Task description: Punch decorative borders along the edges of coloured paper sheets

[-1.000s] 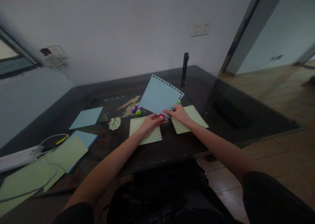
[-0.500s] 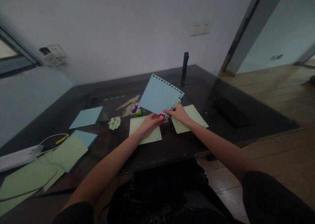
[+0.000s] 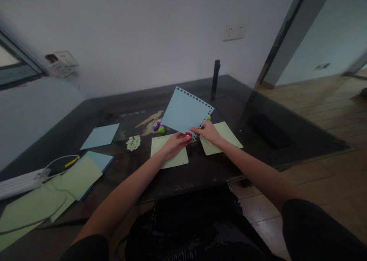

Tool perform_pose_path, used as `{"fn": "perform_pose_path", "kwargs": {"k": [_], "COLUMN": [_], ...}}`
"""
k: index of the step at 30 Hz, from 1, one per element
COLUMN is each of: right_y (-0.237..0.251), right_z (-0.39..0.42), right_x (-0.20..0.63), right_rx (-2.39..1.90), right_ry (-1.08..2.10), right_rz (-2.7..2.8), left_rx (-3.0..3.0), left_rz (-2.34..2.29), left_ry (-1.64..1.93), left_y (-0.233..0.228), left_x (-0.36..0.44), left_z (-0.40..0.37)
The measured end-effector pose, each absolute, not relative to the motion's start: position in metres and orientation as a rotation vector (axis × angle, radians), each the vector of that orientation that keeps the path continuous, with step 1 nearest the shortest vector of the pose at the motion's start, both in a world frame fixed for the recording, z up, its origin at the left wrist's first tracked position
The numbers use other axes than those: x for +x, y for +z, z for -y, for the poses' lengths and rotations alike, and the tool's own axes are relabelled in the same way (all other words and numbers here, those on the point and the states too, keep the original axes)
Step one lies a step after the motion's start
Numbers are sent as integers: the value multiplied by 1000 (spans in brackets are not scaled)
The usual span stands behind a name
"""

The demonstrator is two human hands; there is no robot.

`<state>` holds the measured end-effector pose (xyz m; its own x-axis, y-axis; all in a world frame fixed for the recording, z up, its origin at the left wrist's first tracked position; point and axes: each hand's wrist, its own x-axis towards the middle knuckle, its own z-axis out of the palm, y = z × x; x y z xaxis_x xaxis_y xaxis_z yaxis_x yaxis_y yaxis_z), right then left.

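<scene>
Head view (the only one): almost no change over the last second. The blue sheet (image 3: 185,110), raised and tilted over the table, keeps its pose, with rows of holes along its upper and right edges. The person's right hand (image 3: 210,132) pinches its lower right edge; the left hand (image 3: 174,143) grips a small red punch (image 3: 188,134) (identified from shape and holes, so tentative) at its lower corner. Whether a fresh hole was cut cannot be told; work judged to be at the same stage, punch at the sheet. Just beside the sheet's left corner: purple pieces (image 3: 155,127) and a green piece (image 3: 161,130); farther left, pale cut-outs (image 3: 133,143).
</scene>
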<state>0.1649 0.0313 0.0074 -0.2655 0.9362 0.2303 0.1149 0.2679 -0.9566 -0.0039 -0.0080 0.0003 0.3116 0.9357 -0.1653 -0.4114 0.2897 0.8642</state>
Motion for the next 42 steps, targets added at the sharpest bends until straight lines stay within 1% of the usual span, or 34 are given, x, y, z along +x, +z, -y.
{"fn": "perform_pose_path", "kwargs": {"k": [7, 21, 42], "right_y": [11, 11, 9], "right_z": [-29, -29, -29], "right_x": [166, 166, 165], "right_rx": [-1017, -1023, -1037], "right_ry": [1124, 1038, 919], "right_rz": [1634, 1631, 1614], "left_rx": [823, 934, 977], "left_rz": [-797, -766, -842], "left_ry": [1011, 1020, 1044], "left_y": [1, -5, 3], "left_x": [-4, -7, -6], "left_z": [8, 6, 11]}}
